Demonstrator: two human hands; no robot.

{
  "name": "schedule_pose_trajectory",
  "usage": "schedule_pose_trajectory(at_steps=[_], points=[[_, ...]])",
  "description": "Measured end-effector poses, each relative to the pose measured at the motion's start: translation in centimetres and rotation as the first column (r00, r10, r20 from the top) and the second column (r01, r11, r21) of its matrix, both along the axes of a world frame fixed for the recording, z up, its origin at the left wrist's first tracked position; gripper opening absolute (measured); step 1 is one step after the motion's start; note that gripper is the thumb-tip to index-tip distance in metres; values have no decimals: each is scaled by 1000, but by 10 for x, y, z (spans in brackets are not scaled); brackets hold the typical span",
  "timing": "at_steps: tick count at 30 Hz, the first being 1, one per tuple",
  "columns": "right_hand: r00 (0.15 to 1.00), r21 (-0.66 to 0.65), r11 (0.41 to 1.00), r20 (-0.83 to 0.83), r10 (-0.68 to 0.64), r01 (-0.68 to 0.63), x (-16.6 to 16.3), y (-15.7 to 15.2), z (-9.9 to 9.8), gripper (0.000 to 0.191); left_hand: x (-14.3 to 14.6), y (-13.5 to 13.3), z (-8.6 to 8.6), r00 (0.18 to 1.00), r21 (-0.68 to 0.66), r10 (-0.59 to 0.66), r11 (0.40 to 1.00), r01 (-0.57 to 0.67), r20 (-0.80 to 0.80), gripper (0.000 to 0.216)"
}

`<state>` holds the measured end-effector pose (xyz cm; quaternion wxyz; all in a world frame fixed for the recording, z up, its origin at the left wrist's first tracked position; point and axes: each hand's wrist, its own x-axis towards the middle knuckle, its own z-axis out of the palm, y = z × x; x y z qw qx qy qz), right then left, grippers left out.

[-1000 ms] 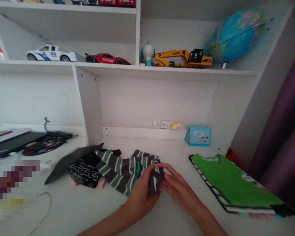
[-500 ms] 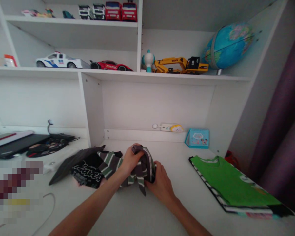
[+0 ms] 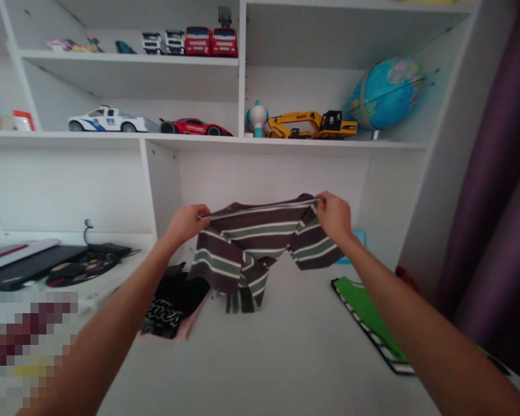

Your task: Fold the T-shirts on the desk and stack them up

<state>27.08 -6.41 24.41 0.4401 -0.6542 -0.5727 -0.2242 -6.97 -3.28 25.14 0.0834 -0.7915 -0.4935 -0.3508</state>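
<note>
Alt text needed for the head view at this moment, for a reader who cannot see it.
Two bare hands, left hand and right hand, hold a striped shirt stretched in the air over a white desk. A folded green shirt lies right; toy cars and a globe sit on shelves.

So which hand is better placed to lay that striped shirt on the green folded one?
Probably the right hand: it grips the striped shirt on the side nearer the green folded shirt; the left hand is farther away.
</note>
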Motion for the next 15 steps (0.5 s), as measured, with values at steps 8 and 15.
schedule_pose_trajectory(at_steps=[8, 15], points=[[960, 284, 957, 278, -28, -55, 14, -44, 92, 28, -1, -10, 62, 939, 270, -16, 959, -82, 342, 29], [980, 361, 927, 198, 28, -99, 33, -114, 92, 29, 10, -79, 83, 939, 693, -112, 704, -156, 324, 27]])
